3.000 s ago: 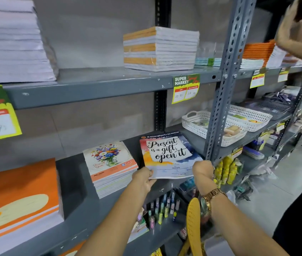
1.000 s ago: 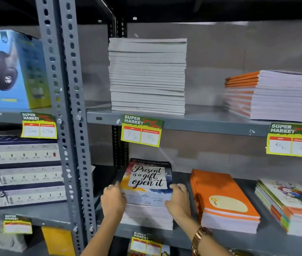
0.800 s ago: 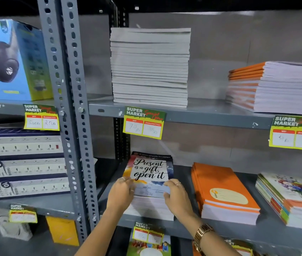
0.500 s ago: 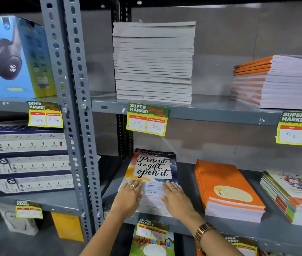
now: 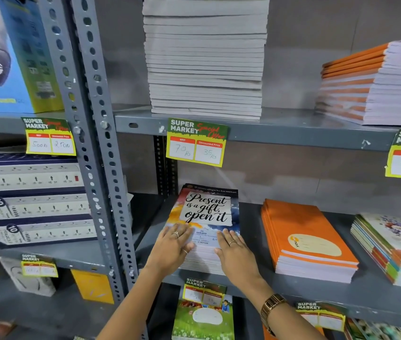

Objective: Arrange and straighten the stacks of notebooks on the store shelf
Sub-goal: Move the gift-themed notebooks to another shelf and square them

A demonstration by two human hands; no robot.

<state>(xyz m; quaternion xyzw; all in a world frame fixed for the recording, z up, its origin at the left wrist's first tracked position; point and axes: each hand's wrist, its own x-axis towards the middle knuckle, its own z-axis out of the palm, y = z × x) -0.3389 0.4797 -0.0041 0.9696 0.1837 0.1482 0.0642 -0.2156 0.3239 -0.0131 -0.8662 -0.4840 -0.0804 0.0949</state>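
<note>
A stack of notebooks (image 5: 206, 209) with a "Present is a gift, open it" cover lies on the grey middle shelf (image 5: 251, 229), just right of the upright post. My left hand (image 5: 170, 249) rests flat on the cover's near left part, fingers spread. My right hand (image 5: 236, 253), with a gold watch on the wrist, lies flat on the near right part. Both palms press down on the top notebook and grasp nothing. An orange notebook stack (image 5: 307, 239) sits to the right, and a floral-cover stack (image 5: 395, 246) is further right.
The upper shelf carries a tall grey-white stack (image 5: 205, 57) and an orange-spined stack (image 5: 376, 84). A perforated steel post (image 5: 96, 148) stands on the left, with power-strip boxes (image 5: 30, 200) and a blue headphone box (image 5: 6, 52) beyond it. Price tags (image 5: 195, 143) hang on the shelf edges.
Earlier I held the notebooks at another shelf bay. Over the last second my hands moved from the stack's sides onto its top cover and now lie flat; the stack sits deeper on the shelf.
</note>
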